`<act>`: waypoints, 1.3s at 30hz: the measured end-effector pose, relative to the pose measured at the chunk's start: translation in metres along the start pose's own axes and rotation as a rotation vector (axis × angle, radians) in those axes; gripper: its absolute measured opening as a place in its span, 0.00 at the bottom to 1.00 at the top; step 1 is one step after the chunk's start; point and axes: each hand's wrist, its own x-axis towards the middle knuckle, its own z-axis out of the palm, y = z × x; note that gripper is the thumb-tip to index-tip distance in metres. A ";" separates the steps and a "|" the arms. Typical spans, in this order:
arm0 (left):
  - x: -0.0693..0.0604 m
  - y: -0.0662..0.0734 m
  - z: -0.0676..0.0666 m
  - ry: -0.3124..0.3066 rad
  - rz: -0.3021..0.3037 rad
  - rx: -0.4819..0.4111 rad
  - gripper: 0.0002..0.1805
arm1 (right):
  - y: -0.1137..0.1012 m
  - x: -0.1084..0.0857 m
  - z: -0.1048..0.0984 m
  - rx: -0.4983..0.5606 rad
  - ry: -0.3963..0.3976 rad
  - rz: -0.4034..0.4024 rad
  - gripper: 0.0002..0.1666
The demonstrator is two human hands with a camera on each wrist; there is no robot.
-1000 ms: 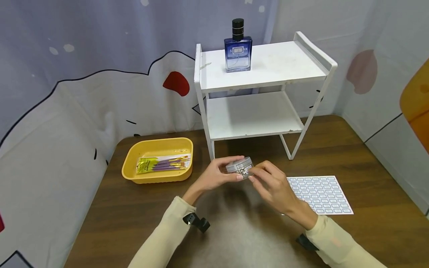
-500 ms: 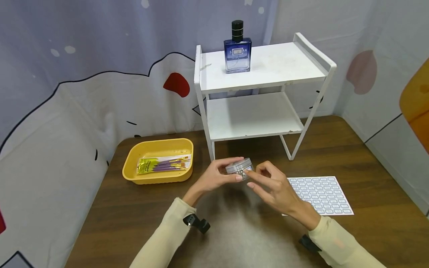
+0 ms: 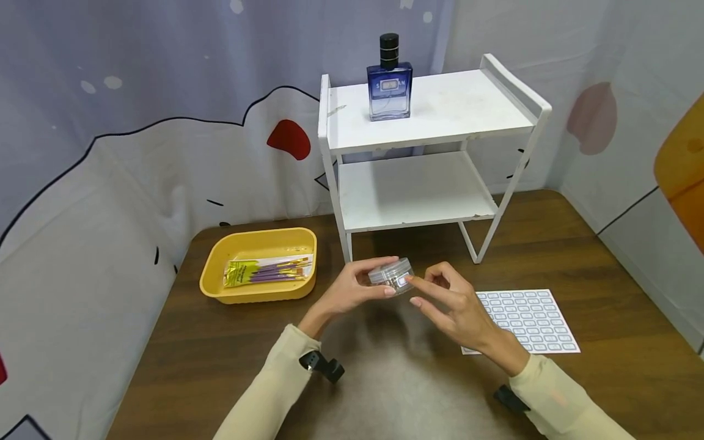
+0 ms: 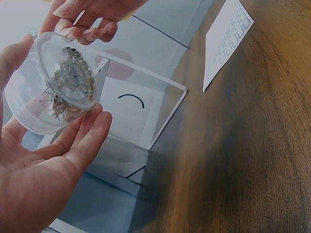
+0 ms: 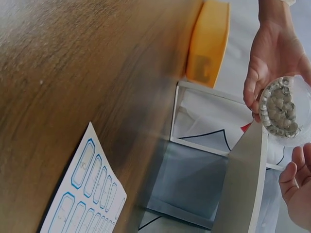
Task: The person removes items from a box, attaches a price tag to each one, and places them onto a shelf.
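Note:
My left hand (image 3: 351, 289) grips a small round clear plastic jar (image 3: 389, 275) above the table, thumb and fingers on opposite sides. The jar is tilted. Through its base, the left wrist view shows a cluster of silvery metal thumbtacks (image 4: 73, 80) inside. On the jar's side sits a small white label with a blue edge (image 3: 402, 281). My right hand (image 3: 461, 304) touches that label with an outstretched index fingertip, its other fingers loosely bent. To the right, partly behind my right hand, a sheet of blue-edged labels (image 3: 530, 321) lies on the table.
A white two-tier shelf (image 3: 418, 189) stands behind my hands, with a blue perfume bottle (image 3: 390, 91) on top. At the left, a yellow tray (image 3: 214, 269) holds a packet of purple-handled paintbrushes (image 3: 269, 269). Printed curtains border the brown wooden table (image 3: 220, 366).
My right thumb and fingers have drawn back from the jar's edge, leaving the index fingertip on the label. My left hand holds the jar in nearly the same place.

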 end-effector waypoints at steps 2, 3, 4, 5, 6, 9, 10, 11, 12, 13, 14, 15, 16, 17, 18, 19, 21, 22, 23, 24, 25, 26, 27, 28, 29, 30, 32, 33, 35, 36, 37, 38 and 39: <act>0.000 0.000 -0.001 0.003 0.001 0.000 0.32 | 0.000 0.000 0.000 0.004 -0.004 0.008 0.23; 0.000 0.000 -0.001 0.005 0.002 0.000 0.32 | 0.000 0.000 0.000 0.008 -0.007 0.012 0.23; 0.000 -0.001 -0.002 0.006 0.004 0.000 0.32 | 0.001 0.000 0.000 0.012 -0.010 0.014 0.23; 0.000 -0.001 -0.002 0.007 0.006 -0.001 0.32 | 0.001 -0.001 0.000 0.019 -0.015 0.019 0.23; 0.000 -0.001 -0.002 0.007 0.009 0.000 0.32 | 0.001 -0.001 0.000 0.024 -0.020 0.025 0.23; 0.000 -0.001 -0.003 0.002 0.019 0.005 0.32 | 0.002 -0.001 0.000 0.039 -0.030 0.044 0.23; 0.000 -0.001 -0.004 0.001 0.021 0.007 0.32 | 0.002 -0.002 0.000 0.042 -0.034 0.052 0.23; 0.000 -0.001 -0.004 -0.001 0.025 0.011 0.32 | 0.002 -0.002 0.000 0.044 -0.037 0.061 0.24; 0.000 0.000 -0.004 -0.002 0.028 0.015 0.32 | 0.002 -0.002 0.000 0.044 -0.038 0.067 0.24; 0.000 0.000 -0.004 -0.002 0.030 0.017 0.32 | 0.002 -0.002 0.000 0.043 -0.038 0.072 0.24; 0.000 0.000 -0.005 -0.002 0.032 0.019 0.32 | 0.003 -0.003 0.000 0.042 -0.040 0.076 0.24; 0.000 0.001 -0.005 -0.002 0.034 0.022 0.32 | 0.003 -0.003 0.000 0.043 -0.041 0.079 0.24; 0.000 0.001 -0.005 -0.001 0.035 0.023 0.32 | 0.003 -0.002 0.000 0.045 -0.042 0.080 0.24; -0.001 0.002 -0.005 -0.001 0.035 0.022 0.32 | 0.002 -0.002 0.000 0.048 -0.044 0.082 0.24; -0.001 0.002 -0.006 -0.002 0.034 0.020 0.32 | 0.002 -0.002 0.000 0.051 -0.047 0.085 0.24; -0.001 0.003 -0.006 -0.003 0.032 0.016 0.33 | 0.002 -0.002 0.000 0.053 -0.051 0.086 0.24; -0.001 0.003 -0.006 -0.006 0.028 0.013 0.33 | 0.002 -0.003 0.000 0.056 -0.055 0.089 0.24; -0.001 0.004 -0.006 -0.008 0.026 0.010 0.33 | 0.002 -0.003 0.000 0.055 -0.058 0.092 0.24; -0.001 0.004 -0.006 -0.009 0.024 0.011 0.33 | 0.002 -0.004 -0.001 0.054 -0.060 0.094 0.24; -0.001 0.004 -0.007 -0.008 0.023 0.014 0.33 | 0.002 -0.004 -0.001 0.053 -0.061 0.095 0.24; -0.001 0.005 -0.007 -0.007 0.023 0.017 0.33 | 0.002 -0.004 -0.001 0.052 -0.061 0.095 0.25; -0.001 0.005 -0.007 -0.006 0.024 0.021 0.32 | 0.002 -0.004 -0.001 0.051 -0.061 0.097 0.25; -0.001 0.006 -0.007 -0.002 0.026 0.026 0.32 | 0.002 -0.004 -0.001 0.051 -0.061 0.100 0.25; -0.001 0.006 -0.007 0.000 0.027 0.028 0.32 | 0.001 -0.004 -0.001 0.051 -0.062 0.103 0.25; 0.000 0.007 -0.007 0.002 0.027 0.029 0.32 | 0.001 -0.004 -0.001 0.051 -0.062 0.105 0.25; 0.000 0.007 -0.007 0.003 0.026 0.027 0.32 | 0.001 -0.004 -0.002 0.050 -0.063 0.109 0.25; 0.000 0.009 -0.007 0.007 0.018 0.019 0.32 | 0.000 -0.004 -0.002 0.046 -0.065 0.118 0.24; 0.000 0.009 -0.007 0.009 0.013 0.014 0.32 | 0.000 -0.004 -0.002 0.043 -0.069 0.123 0.24; 0.001 0.010 -0.007 0.014 0.006 0.001 0.32 | -0.001 -0.004 -0.002 0.036 -0.076 0.133 0.23; 0.001 0.010 -0.007 0.017 0.002 -0.005 0.32 | -0.001 -0.004 -0.002 0.032 -0.081 0.139 0.23; 0.001 0.010 -0.007 0.019 -0.002 -0.014 0.32 | -0.001 -0.004 -0.002 0.029 -0.084 0.142 0.23; 0.002 0.010 -0.007 0.021 -0.003 -0.020 0.33 | -0.002 -0.003 -0.002 0.025 -0.089 0.145 0.23; 0.002 0.010 -0.007 0.022 -0.005 -0.024 0.33 | -0.002 -0.003 -0.002 0.023 -0.092 0.146 0.24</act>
